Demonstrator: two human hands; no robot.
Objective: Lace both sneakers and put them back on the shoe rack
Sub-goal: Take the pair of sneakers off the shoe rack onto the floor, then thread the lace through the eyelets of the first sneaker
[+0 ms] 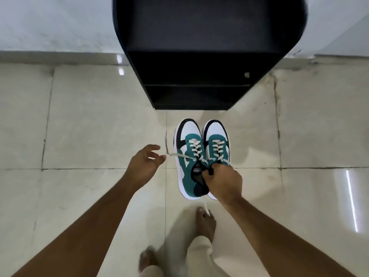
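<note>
Pinching both laced sneakers [201, 154] by their collars in our right hand [223, 180], we carry them toward the shoe rack [199, 76]; left hand [144, 164] open, empty.

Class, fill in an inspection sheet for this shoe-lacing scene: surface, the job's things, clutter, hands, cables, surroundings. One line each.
Surface: pale glossy floor tiles, with dark grout lines and light reflections.
Job's things: two teal, white and black sneakers, both laced, held side by side, toes toward the black shoe rack; its visible shelves look empty.
Clutter: nothing seen.
Hands: right hand grips both sneakers at their collars; left hand open, by a loose lace end.
Cables: nothing seen; a second lace end dangles below the sneakers.
Surroundings: white wall behind the rack; the person's bare feet and light trousers below.
</note>
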